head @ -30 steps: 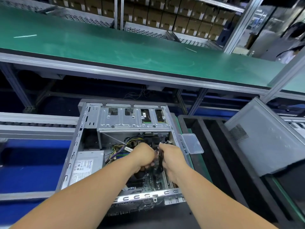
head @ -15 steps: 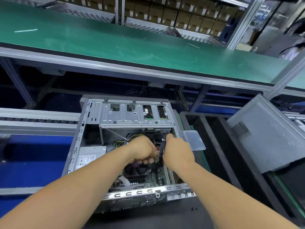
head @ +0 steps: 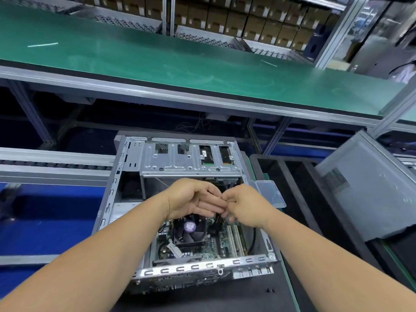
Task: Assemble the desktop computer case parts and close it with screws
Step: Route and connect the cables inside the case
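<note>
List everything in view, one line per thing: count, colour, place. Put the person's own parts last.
computer case: one, silver-grey, open, centre of the bench
drive cage: one, silver, far end of the case
cooler fan: one, black with a purple hub, on the motherboard below the hands
side panel: one, grey, leaning at the right
plastic box: one, clear, at the case's right edge
screws: two, black, on the black mat near the case
conveyor belt: one, green, behind
cardboard boxes: many, brown, shelves at the back
cables: dark bundle, count unclear, between the hands
left hand: holds the cables
right hand: pinches the cables
</note>
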